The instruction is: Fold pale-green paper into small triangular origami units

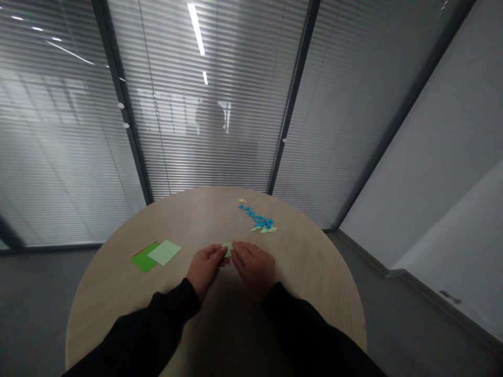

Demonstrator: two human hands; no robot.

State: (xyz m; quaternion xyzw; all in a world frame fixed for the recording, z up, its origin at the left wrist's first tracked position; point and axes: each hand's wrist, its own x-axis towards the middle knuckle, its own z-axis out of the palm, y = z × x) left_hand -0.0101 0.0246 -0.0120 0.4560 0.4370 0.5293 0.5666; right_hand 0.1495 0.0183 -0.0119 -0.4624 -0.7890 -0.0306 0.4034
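My left hand (205, 267) and my right hand (254, 266) rest side by side on the round wooden table (306, 272), fingers curled. Between their fingertips they pinch a small pale green folded paper piece (227, 248), mostly hidden by the fingers. Both arms wear black sleeves. Beyond my right hand lies a row of several small folded paper triangles (259, 217), blue ones with pale green ones at the near end and a yellowish one at the far end.
To the left lie flat paper sheets (157, 254): a pale green one overlapping a bright green one with an orange edge beneath. Glass partitions with blinds (212, 104) stand behind the table. Grey floor surrounds it.
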